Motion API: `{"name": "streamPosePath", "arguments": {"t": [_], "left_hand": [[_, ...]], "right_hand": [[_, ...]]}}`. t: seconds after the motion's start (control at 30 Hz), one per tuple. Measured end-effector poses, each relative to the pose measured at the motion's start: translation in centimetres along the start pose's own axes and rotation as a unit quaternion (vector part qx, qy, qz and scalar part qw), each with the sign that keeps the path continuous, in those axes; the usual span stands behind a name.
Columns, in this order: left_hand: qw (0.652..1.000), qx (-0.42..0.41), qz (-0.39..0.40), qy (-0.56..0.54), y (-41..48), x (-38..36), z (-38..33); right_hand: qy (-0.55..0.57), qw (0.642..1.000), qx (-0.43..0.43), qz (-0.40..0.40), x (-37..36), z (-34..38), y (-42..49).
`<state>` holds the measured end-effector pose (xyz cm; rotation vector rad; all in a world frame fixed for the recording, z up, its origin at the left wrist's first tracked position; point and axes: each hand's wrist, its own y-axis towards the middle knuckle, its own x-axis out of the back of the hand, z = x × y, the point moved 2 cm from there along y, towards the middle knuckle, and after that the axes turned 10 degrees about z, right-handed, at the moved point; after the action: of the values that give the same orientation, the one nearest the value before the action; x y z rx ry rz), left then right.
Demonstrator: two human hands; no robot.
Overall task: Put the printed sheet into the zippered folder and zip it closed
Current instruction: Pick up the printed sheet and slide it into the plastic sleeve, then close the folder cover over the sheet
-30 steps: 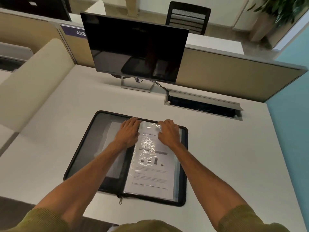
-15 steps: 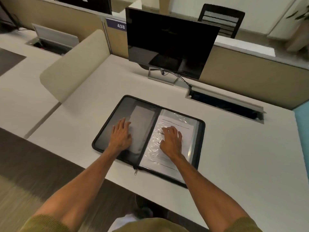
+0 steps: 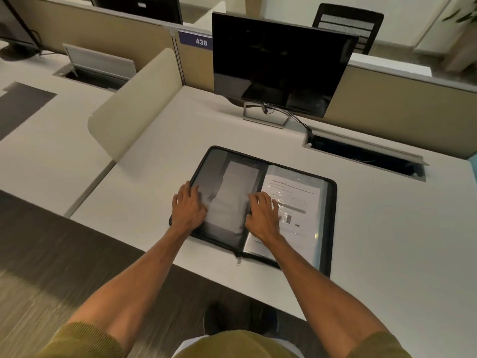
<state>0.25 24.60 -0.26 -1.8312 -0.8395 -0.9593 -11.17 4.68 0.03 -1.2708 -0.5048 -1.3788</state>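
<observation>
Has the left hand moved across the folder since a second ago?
Yes. The left hand slid from the top near the spine out to the outer left edge of the open folder, which lies where it was on the desk.

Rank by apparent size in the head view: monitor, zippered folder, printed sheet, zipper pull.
1. monitor
2. zippered folder, close to the monitor; its nearness to the camera makes that order unsure
3. printed sheet
4. zipper pull

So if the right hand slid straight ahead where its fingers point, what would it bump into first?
Nothing solid soon. The right hand lies flat on the open folder, fingers pointing up over the sheet. It would probably slide over the sheet to the folder's far rim, with the monitor well beyond.
</observation>
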Motion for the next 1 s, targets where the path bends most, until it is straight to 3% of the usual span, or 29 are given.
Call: {"name": "streamPosePath", "arguments": {"t": [0.3,0.6,0.77,1.0], "left_hand": [[0.993,-0.015,0.038,-0.113,2.6,1.3,4.4],[0.976,-0.039,-0.055,-0.206,2.0,5.1,3.6],[0.978,-0.096,-0.076,-0.168,2.0,9.8,0.2],[0.937,-0.238,-0.076,-0.243,-0.4,10.2,-8.1]], "right_hand": [[0.025,0.998,-0.021,0.047,-1.9,3.0,0.3],[0.081,0.996,-0.004,0.049,-1.6,3.4,-0.5],[0.174,0.983,0.011,-0.062,0.3,2.1,-1.4],[0.328,0.912,0.042,-0.243,6.0,0.5,-3.1]]}}
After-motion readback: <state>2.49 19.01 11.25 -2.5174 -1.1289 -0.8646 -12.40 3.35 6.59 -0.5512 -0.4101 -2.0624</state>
